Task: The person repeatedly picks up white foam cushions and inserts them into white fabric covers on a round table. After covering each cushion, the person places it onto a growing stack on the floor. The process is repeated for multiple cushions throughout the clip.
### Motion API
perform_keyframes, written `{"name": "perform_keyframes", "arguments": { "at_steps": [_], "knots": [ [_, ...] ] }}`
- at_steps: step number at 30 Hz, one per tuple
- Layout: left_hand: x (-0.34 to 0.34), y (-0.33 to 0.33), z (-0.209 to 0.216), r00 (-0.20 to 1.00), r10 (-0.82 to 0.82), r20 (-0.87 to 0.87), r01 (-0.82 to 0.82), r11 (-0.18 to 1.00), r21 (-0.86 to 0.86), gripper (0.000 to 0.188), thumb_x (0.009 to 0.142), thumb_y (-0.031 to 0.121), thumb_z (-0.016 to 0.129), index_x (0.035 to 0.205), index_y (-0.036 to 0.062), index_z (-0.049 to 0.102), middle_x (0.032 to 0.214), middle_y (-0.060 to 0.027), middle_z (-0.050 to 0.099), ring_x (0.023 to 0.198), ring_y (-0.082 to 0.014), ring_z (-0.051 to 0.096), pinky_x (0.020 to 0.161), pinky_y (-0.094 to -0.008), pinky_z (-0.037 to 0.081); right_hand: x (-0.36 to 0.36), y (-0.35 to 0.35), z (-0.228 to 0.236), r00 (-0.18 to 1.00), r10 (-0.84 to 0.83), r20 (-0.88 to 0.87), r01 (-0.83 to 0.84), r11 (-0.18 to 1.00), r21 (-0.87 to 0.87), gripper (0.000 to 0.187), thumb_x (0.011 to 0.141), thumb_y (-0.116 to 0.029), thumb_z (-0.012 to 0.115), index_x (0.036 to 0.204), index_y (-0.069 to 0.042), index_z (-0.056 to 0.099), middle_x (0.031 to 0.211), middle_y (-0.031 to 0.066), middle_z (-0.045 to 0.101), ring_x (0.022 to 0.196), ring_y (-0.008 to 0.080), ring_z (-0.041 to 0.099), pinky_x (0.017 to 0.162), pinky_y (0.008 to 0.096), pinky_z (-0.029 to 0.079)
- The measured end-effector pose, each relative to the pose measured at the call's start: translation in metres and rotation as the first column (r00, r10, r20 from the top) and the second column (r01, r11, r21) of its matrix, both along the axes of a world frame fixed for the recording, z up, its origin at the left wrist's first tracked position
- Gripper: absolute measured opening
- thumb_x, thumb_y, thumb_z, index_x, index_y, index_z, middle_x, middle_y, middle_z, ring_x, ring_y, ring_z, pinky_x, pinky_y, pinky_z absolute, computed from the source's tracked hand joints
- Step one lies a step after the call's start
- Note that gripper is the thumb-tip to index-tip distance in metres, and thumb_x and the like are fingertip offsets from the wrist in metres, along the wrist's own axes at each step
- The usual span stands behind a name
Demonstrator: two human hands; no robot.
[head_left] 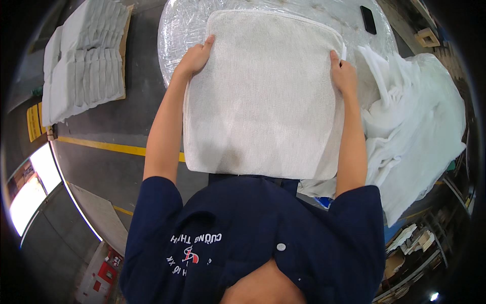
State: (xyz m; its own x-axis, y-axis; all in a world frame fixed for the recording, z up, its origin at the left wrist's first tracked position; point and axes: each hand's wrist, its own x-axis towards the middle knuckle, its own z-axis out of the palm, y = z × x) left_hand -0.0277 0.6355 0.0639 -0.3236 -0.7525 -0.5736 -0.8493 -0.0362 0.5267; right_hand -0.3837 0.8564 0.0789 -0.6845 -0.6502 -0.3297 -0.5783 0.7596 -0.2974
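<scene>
A large, squarish light-grey fabric cushion cover (263,96) with rounded corners is spread out in front of my body. My left hand (196,57) grips its left edge near the far corner, thumb on top and fingers hidden behind. On the opposite edge, my right hand (344,76) pinches the fabric, also with the thumb on the upper face. A small white strip sticks out from the edge just beyond the right hand. The far part of the cover lies over a plastic-wrapped surface (182,30), and its near edge reaches my waist.
A black phone (368,20) rests at the far right of the wrapped surface. White wadding sheets (405,121) are heaped to the right. Stacked pale cushions (88,66) stand at the far left, beyond a yellow floor line (111,147). Shelving (420,263) is at the lower right.
</scene>
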Motion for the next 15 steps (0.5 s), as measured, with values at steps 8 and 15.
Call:
{"name": "perform_keyframes", "arguments": {
  "at_steps": [8,15],
  "knots": [
    [0.046,0.017,-0.003,0.885,0.145,-0.442,-0.197,0.978,-0.074,0.072,0.103,0.056,0.031,0.135,-0.0062,0.05,0.135,-0.0312,0.052,0.131,-0.0416,0.048,0.109,-0.0398,0.036,-0.056,0.099,-0.003,0.997,0.041,0.062,-0.007,0.879,-0.477,0.066,0.101,-0.055,0.043,0.127,0.004,0.06,0.114,0.0201,0.068,0.107,0.0235,0.065,0.095,0.0341,0.047],
    [0.059,0.076,0.002,0.954,0.161,-0.254,-0.157,0.987,0.039,0.074,0.104,0.053,0.028,0.149,-0.0074,0.029,0.147,-0.0256,0.043,0.138,-0.0338,0.041,0.113,-0.0382,0.033,0.042,0.142,-0.018,0.947,-0.2,0.253,0.252,0.948,-0.195,0.071,0.101,-0.057,0.037,0.131,0.005,0.056,0.118,0.0241,0.065,0.114,0.0254,0.061,0.1,0.0369,0.043]
  ]
}}
